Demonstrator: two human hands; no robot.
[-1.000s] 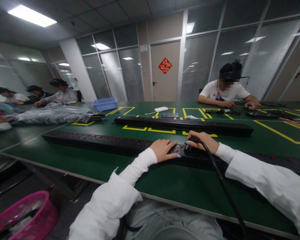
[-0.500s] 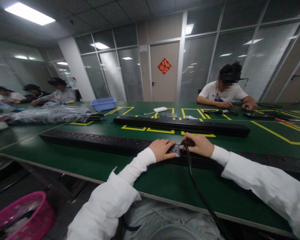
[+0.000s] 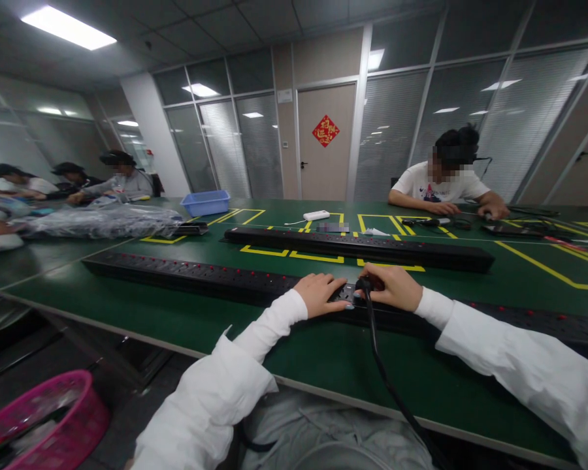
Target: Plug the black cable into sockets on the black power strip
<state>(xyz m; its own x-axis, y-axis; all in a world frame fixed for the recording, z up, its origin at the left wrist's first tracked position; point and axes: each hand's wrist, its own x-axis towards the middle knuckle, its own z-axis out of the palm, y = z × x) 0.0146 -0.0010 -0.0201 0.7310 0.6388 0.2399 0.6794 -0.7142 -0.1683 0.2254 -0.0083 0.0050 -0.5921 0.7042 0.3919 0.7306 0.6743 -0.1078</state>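
Note:
A long black power strip (image 3: 186, 277) with red switches lies across the green table (image 3: 323, 356) in front of me. My left hand (image 3: 318, 294) rests flat on top of it, fingers spread, pressing it down. Just to the right, my right hand (image 3: 394, 286) is closed round a black plug (image 3: 364, 284) that sits on the strip. The plug's black cable (image 3: 382, 372) runs down over the table's near edge toward my lap. Both my sleeves are white.
A second black power strip (image 3: 362, 247) lies further back among yellow floor-tape markings. A blue tray (image 3: 206, 202), a white power bank (image 3: 316, 215) and plastic-wrapped goods (image 3: 98, 223) sit beyond. A person in white sits at the far right; others sit at the left. A pink basket (image 3: 44, 418) stands below left.
My right hand with the plug shifted left along the strip, closer to my left hand, and the cable swung left with it. The left hand stayed put.

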